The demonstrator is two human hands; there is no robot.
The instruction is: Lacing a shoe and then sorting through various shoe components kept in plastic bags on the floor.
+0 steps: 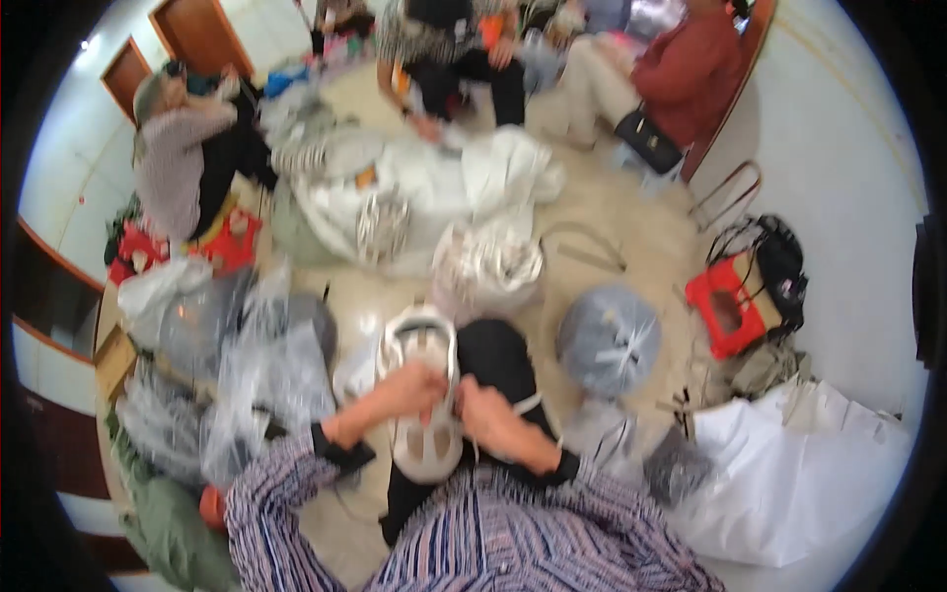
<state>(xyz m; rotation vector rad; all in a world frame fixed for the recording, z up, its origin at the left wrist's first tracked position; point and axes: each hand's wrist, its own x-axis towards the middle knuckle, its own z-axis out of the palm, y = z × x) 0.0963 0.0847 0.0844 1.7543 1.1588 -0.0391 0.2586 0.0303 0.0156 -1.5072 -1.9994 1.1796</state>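
A beige shoe [426,456] with cut-out patches at its toe lies over my lap, its opening away from me and its toe toward me. My left hand [416,388] is closed in a fist or pinch over the middle of the shoe. What its fingers hold is hidden. My right hand [485,411] is closed at the shoe's right edge, and the picture is too blurred to show what it pinches. A white lace-like strip [530,405] shows beside my right hand, across my dark trouser leg.
Ahead stands a bundle of whitish pieces [493,266], with a large white sack [444,187] beyond. A round clear-plastic bundle [609,338] sits to the right, near a red stool [725,306]. Plastic bags [271,365] crowd the left, a white sack [789,474] the right. Several people sit farther off.
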